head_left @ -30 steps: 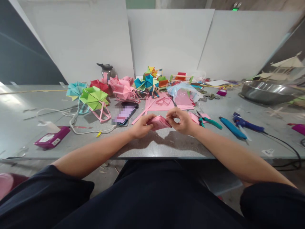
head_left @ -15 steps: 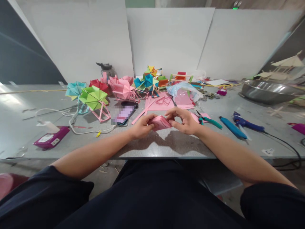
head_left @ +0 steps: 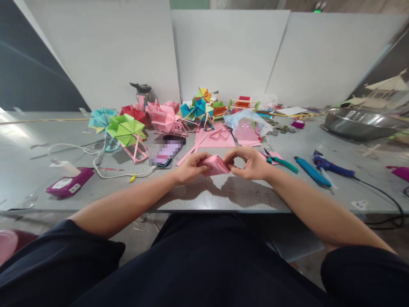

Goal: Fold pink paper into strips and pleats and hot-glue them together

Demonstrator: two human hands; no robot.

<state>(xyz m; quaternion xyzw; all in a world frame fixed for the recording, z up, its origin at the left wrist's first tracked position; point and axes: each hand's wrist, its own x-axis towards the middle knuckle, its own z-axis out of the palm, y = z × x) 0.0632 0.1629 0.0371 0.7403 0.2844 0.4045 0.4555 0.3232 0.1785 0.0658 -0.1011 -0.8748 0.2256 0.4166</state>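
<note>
A folded pink paper piece (head_left: 214,164) is held between both hands just above the grey table (head_left: 223,196), near its front edge. My left hand (head_left: 189,167) grips its left side with thumb on top. My right hand (head_left: 251,163) pinches its right edge with thumb and forefinger. Flat pink sheets and strips (head_left: 213,139) lie just beyond the hands.
Folded paper pinwheels in green (head_left: 126,129), cyan, red, pink and blue stand at the back left. A phone (head_left: 166,152), a white cable, a magenta box (head_left: 68,184), green pliers (head_left: 280,161), a blue glue gun (head_left: 330,166) and a metal bowl (head_left: 361,123) lie around.
The right hand's fingers have curled down onto the pink piece's right edge; the piece has dropped slightly toward the table. The left hand has barely moved.
</note>
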